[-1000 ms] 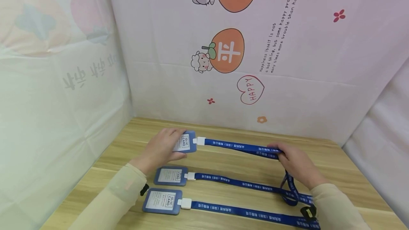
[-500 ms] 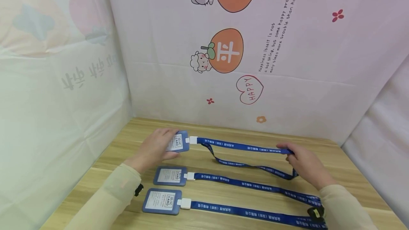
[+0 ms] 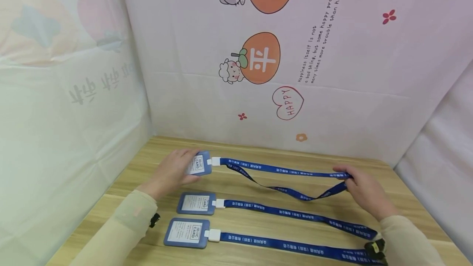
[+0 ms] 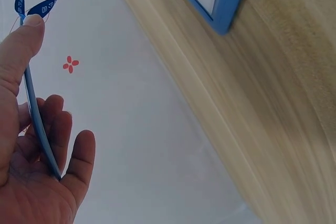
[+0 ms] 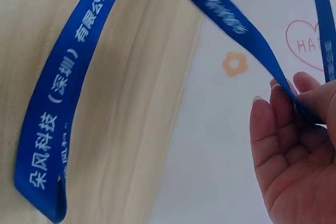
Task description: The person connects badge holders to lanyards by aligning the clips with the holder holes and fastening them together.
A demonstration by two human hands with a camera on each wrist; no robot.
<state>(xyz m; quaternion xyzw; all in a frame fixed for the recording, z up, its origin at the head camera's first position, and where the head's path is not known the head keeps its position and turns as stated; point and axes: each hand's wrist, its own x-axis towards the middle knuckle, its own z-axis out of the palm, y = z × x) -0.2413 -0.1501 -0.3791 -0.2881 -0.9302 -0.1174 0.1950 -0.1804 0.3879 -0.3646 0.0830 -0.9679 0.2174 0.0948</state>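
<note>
My left hand (image 3: pixel 171 171) grips a blue-framed badge holder (image 3: pixel 201 163) by its left part, thumb on one face and fingers behind, as the left wrist view shows. From its white clip (image 3: pixel 216 161) a blue printed lanyard (image 3: pixel 275 169) runs right to my right hand (image 3: pixel 369 188). There the thumb and fingers pinch the far end of the strap. The upper strand is stretched nearly straight, while the lower strand sags in a twisted curve. In the right wrist view, the strap (image 5: pixel 247 32) enters between thumb and fingers. Part of the holder is hidden behind the left hand.
Two more badge holders lie nearer on the wooden table (image 3: pixel 129 204): a middle one (image 3: pixel 196 203) and a front one (image 3: pixel 186 233). Their lanyards stretch right, the front one's end partly behind the right wrist's dark band (image 3: pixel 376 249). A printed white cloth (image 3: pixel 207 110) stands behind the table.
My right hand has moved right along the strap to its end, and the left hand with the badge holder has shifted slightly left. The two strands have separated, one taut and one sagging.
</note>
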